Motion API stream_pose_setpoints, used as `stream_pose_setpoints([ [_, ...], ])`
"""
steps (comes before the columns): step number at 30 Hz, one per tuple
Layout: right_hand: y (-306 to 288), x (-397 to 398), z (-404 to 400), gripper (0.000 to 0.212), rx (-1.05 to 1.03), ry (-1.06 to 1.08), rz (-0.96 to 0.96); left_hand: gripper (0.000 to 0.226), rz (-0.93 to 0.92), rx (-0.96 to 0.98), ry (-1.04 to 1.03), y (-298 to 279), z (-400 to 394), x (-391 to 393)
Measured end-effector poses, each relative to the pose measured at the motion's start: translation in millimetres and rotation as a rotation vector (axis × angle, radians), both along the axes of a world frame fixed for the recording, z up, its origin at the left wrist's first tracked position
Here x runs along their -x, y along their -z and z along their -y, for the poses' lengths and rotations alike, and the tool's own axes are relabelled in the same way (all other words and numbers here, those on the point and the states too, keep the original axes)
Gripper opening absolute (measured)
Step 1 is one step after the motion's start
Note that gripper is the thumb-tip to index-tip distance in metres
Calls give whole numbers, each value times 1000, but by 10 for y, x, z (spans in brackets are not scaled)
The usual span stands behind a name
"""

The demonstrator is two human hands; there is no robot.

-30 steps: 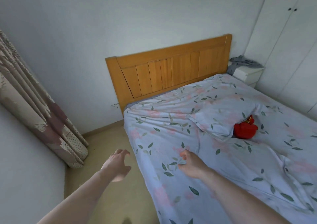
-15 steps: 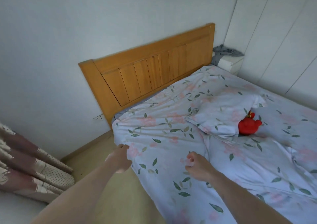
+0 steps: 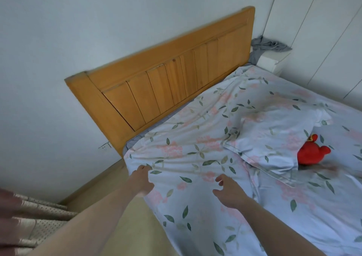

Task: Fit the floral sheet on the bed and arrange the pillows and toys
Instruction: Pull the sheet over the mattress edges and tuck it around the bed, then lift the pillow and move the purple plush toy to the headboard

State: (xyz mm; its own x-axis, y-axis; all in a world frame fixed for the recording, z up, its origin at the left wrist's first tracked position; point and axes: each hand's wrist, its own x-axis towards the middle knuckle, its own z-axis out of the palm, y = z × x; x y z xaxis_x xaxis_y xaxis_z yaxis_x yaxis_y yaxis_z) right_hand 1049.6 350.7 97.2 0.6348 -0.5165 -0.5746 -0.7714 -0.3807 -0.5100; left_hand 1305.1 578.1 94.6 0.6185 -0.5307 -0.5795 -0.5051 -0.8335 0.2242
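The floral sheet (image 3: 188, 153), pale blue with pink flowers and green leaves, lies wrinkled over the bed and hangs down its near side. My left hand (image 3: 142, 180) touches the sheet's edge near the head corner, with its fingertips on the fabric. My right hand (image 3: 229, 192) hovers over the sheet with fingers spread and curled, holding nothing. A pillow (image 3: 274, 138) in the same floral cloth lies in the middle of the bed. A red plush toy (image 3: 311, 153) sits against its right side, partly under the pillow's edge.
A wooden headboard (image 3: 166, 75) stands against the white wall. Grey fabric (image 3: 134, 141) of the mattress shows at the head corner. A white nightstand (image 3: 272, 60) with grey cloth stands beyond the bed beside white wardrobe doors (image 3: 323, 30). A patterned curtain (image 3: 27, 216) hangs at lower left over beige floor (image 3: 141, 234).
The view has swung toward the head corner of the bed. My left hand moved from above the floor to the sheet's edge. My right hand opened its fingers above the sheet.
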Motion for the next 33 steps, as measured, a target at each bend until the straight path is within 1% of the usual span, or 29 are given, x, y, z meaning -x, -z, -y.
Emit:
stream_pose_setpoints([
  [2, 36, -256, 55, 41, -4, -16, 3, 68, -2, -19, 13, 46, 105, -318],
  [4, 215, -580, 180, 41, 6, -20, -6, 71, 14, -45, 29, 198, 255, -745],
  [6, 261, -763, 256, 41, 16, -15, -6, 71, 43, -49, 40, 234, 367, -1019],
  [9, 530, -1299, 376, 43, 12, 2, 2, 71, 74, -68, 28, 535, 558, -1688],
  [10, 797, -1552, 480, 43, 12, 25, -1, 70, 57, -61, 38, 817, 745, -2022],
  [13, 1100, -1955, 583, 44, 9, 58, -8, 65, 14, -34, 13, 1236, 1023, -2524],
  [16, 1720, -2455, 815, 49, 24, 77, -27, 57, 15, 15, 2, 1954, 1452, -3092],
  [17, 1823, -2558, 850, 50, 19, 81, -36, 56, 9, 22, -10, 2109, 1549, -3214],
  [18, 2118, -2743, 907, 52, 30, 81, -42, 56, 12, 19, -5, 2392, 1693, -3411],
  [21, 2689, -2989, 1005, 56, 45, 81, -70, 57, 41, 62, -2, 2923, 2029, -3791],
  [24, 3218, -3143, 1067, 60, 60, 57, -130, 52, 31, 101, 8, 3419, 2328, -4088],
  [25, 3424, -3204, 1085, 61, 63, 57, -141, 49, 25, 89, -8, 3606, 2424, -4198],
  [29, 3803, -3303, 1062, 61, 38, 33, -209, 28, -85, 33, -87, 3899, 2647, -4384],
  [30, 3860, -3324, 1053, 61, 34, 38, -212, 32, -107, 28, -91, 3935, 2683, -4428],
  [32, 3892, -3348, 1054, 60, 33, 44, -210, 52, -93, 41, -92, 3919, 2698, -4529],
  [33, 3901, -3351, 1054, 60, 34, 50, -212, 55, -83, 58, -87, 3898, 2682, -4594],
])
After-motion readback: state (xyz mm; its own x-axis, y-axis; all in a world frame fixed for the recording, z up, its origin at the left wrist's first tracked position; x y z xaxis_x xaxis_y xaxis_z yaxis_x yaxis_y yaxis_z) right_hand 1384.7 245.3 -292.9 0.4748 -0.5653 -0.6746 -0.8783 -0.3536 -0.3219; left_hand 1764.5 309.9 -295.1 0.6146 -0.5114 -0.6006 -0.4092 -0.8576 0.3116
